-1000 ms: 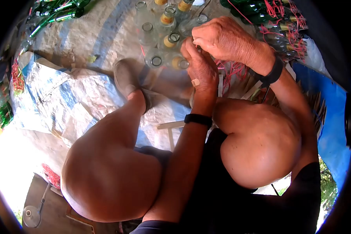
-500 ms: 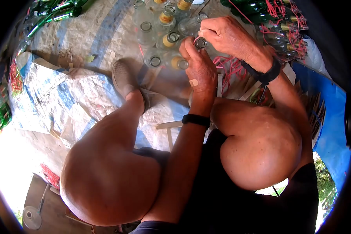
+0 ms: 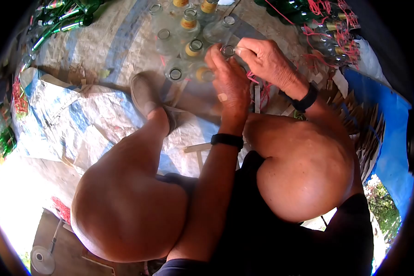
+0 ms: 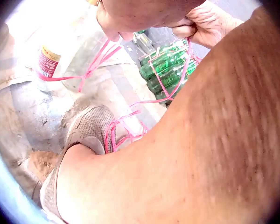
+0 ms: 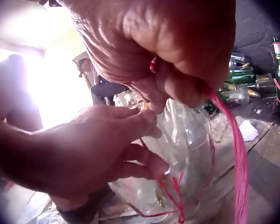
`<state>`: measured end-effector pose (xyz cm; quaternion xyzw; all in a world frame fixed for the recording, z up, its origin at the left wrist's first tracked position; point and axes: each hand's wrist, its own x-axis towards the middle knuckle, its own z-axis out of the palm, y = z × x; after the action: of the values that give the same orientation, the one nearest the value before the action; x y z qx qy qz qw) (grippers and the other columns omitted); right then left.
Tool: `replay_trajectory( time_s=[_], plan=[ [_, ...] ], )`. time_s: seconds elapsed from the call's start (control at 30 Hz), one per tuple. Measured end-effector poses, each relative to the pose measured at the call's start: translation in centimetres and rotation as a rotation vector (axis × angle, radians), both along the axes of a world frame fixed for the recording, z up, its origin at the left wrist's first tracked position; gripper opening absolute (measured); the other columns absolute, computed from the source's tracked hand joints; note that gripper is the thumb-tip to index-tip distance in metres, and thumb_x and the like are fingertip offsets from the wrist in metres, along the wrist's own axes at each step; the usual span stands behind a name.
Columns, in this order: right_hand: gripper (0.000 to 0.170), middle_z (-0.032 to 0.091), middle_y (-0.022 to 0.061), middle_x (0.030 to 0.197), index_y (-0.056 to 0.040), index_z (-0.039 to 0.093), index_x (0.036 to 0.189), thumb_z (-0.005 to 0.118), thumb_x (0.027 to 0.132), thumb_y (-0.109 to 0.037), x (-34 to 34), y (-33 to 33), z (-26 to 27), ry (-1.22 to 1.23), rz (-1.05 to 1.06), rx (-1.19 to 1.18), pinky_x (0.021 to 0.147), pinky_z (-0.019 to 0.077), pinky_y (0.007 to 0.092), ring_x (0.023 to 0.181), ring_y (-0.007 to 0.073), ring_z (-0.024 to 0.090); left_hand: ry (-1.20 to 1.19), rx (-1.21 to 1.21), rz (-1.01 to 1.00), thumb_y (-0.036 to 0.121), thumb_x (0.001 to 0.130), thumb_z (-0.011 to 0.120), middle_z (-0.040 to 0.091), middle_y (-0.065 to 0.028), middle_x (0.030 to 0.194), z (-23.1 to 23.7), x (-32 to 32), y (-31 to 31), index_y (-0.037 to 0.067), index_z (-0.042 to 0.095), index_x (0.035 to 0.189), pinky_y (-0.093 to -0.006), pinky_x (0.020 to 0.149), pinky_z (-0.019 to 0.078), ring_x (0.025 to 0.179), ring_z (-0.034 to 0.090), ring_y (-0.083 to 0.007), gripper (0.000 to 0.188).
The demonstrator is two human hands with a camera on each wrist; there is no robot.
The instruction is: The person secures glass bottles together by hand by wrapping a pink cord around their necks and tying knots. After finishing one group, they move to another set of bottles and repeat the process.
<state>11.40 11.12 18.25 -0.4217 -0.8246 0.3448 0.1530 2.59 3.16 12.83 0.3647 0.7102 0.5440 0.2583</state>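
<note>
Several clear glass bottles (image 3: 188, 23) stand upright in a cluster, some with yellow neck labels. Pink string (image 4: 95, 63) runs around the bundle low down and crosses in a knot, also visible in the right wrist view. My left hand (image 3: 230, 85) is at the near right bottles, its bent fingers pinching the string that rises from the bundle. Just to its right, beside an open bottle mouth (image 3: 227, 50), my right hand (image 3: 267, 60) grips pink string. A long strand (image 5: 235, 154) hangs from its curled fingers in the right wrist view.
Tied green bottles (image 4: 165, 70) lie beyond the bundle, and more green bottles (image 3: 73, 20) lie at the far left. A sheet (image 3: 92, 110) covers the ground near a shoe (image 3: 145, 92). Blue sheeting (image 3: 391, 133) hangs at the right.
My right hand has come away from over the left fingers, uncovering a bottle mouth, and moved closer to my body. The left hand stays at the bundle. The head view has shifted slightly.
</note>
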Motion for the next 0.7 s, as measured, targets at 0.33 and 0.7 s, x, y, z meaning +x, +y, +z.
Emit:
replay_trajectory(
  time_s=[0.33,0.7],
  plan=[
    [0.007,0.063,0.0112,0.077,-0.0053,0.057,0.084,0.063,0.085,-0.007,1.2,-2.4,-0.5,-0.162,0.233,0.468,0.063,0.0542,0.0419,0.074,0.0317,0.067,-0.006,-0.105,0.035,0.009,0.098,0.059,0.054,-0.0257,0.131,-0.1,0.5,0.1,0.002,0.046,0.134,-0.0497,0.088,0.0522,0.108,0.064,-0.0457,0.038],
    [0.010,0.058,0.0129,0.076,-0.0053,0.052,0.082,0.062,0.084,-0.004,1.8,-3.1,-0.3,-0.215,0.270,0.443,0.063,0.0509,0.0444,0.073,0.0349,0.063,-0.012,-0.177,-0.072,0.002,0.095,0.057,0.042,-0.0340,0.147,0.1,0.3,-1.0,-0.006,0.026,0.151,-0.0470,0.097,0.0490,0.122,0.057,-0.0471,0.064]
  ],
)
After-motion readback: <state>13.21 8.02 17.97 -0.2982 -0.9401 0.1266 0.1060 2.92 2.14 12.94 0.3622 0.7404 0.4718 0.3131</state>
